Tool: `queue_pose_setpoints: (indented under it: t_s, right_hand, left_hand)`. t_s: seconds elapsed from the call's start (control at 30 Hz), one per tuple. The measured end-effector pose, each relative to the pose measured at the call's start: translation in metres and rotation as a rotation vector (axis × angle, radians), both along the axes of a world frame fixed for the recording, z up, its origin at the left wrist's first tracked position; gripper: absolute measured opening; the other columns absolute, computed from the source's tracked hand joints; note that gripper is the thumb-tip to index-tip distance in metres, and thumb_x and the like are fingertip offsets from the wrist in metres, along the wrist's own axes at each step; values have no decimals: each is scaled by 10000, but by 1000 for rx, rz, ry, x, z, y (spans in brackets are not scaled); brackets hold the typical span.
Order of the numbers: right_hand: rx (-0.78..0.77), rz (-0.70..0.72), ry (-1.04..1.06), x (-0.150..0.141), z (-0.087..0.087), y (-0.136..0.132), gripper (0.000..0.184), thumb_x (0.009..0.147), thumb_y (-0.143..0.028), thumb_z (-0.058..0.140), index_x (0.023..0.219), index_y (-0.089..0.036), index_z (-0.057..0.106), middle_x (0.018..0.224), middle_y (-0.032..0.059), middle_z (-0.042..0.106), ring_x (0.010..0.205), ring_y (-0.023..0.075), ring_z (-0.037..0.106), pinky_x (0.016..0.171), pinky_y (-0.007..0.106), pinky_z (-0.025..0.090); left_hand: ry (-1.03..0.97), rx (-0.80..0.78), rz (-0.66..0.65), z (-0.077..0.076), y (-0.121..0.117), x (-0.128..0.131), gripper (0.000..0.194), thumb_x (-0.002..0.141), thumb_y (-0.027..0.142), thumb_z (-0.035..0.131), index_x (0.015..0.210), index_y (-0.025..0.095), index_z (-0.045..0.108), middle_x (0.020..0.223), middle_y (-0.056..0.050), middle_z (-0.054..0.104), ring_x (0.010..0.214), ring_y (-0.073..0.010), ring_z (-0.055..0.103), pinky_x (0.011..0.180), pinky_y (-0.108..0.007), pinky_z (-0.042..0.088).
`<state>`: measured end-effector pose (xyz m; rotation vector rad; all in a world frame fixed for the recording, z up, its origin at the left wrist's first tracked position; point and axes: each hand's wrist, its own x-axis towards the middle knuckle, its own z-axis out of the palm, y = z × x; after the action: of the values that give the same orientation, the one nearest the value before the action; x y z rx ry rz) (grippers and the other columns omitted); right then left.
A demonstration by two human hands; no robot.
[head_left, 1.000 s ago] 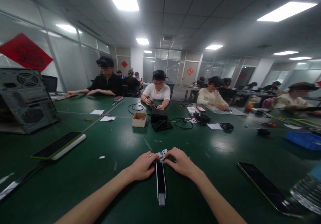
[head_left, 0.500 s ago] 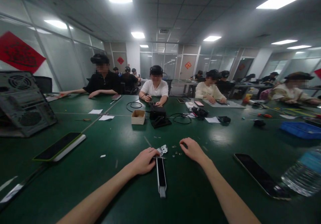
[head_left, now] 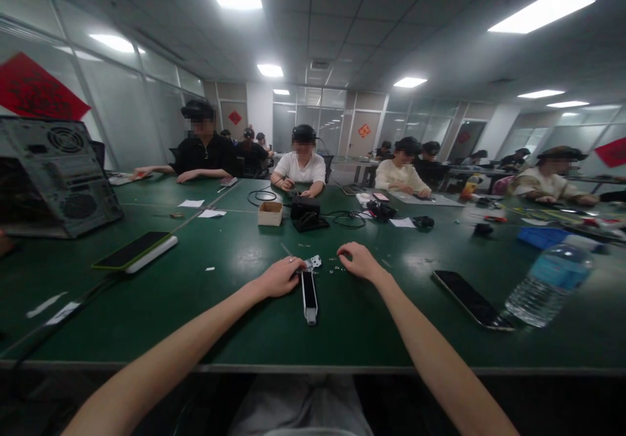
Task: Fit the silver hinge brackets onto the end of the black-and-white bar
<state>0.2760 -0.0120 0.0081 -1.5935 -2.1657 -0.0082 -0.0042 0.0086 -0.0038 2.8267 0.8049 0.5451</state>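
My left hand [head_left: 280,277] rests on the green table, its fingers curled together and closed at the near end of a small silvery metal bracket [head_left: 315,262]. Its fingertips are partly hidden, so the exact grip is hard to see. Just below these fingertips lies a long, narrow white device with a black face [head_left: 310,296], pointing toward me. To the right, my right hand [head_left: 359,261] is open, with fingers bent and the thumb apart from them. Several tiny metal pieces [head_left: 336,269] lie by its fingertips, too small to name.
A phone [head_left: 469,299] and a water bottle [head_left: 550,283] stand to the right. On the left are a green-edged black slab [head_left: 132,250] and a computer case [head_left: 63,175]. A small box [head_left: 270,214] sits farther ahead; people work across the table.
The view has tilted and pulled back, bringing the table's near edge and my lap into sight. Both hands stay at nearly the same places beside the bracket and the tiny pieces.
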Motion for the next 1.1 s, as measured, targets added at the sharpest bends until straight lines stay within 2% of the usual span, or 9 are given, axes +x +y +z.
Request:
queue_pose_setpoints:
  t_s: [0.13,0.3,0.6,0.9,1.1]
  right_hand:
    - [-44,48,-156,-6,12,-4,222,820,-166,490,914,-169,691,926,68,671,909,191,575,836,288,417]
    - [-125,-1,-273,-6,16,-3,269,801,-156,502,979,-180,702,1004,88,674,953,215,587,833,272,410]
    - [-201,7,-313,-10,16,2,263,787,-213,566,1012,-228,701,998,50,689,901,189,620,746,229,431]
    - [-268,2,-348,-15,22,-2,197,725,-223,642,896,-247,738,898,22,712,792,163,645,655,204,436]
    - [-254,-11,-373,-22,26,-8,184,697,-232,679,868,-255,743,882,16,716,788,157,652,665,200,449]
  left_hand:
    - [15,42,-15,-3,3,1,289,831,106,456,1105,173,520,1080,-73,589,1013,-200,556,910,-312,439]
    - [59,54,20,-4,3,2,284,837,125,461,1108,176,526,1078,-70,593,1003,-199,558,901,-309,443]
    - [59,118,17,-7,6,3,289,831,136,458,1107,169,538,1054,-80,607,984,-218,575,875,-321,455]
    - [73,125,29,-5,3,3,329,803,125,486,1119,193,545,1062,-72,617,1004,-222,583,887,-319,452]
    - [75,173,21,-4,0,3,290,820,138,480,1098,187,546,1067,-81,624,1010,-229,587,883,-324,457]
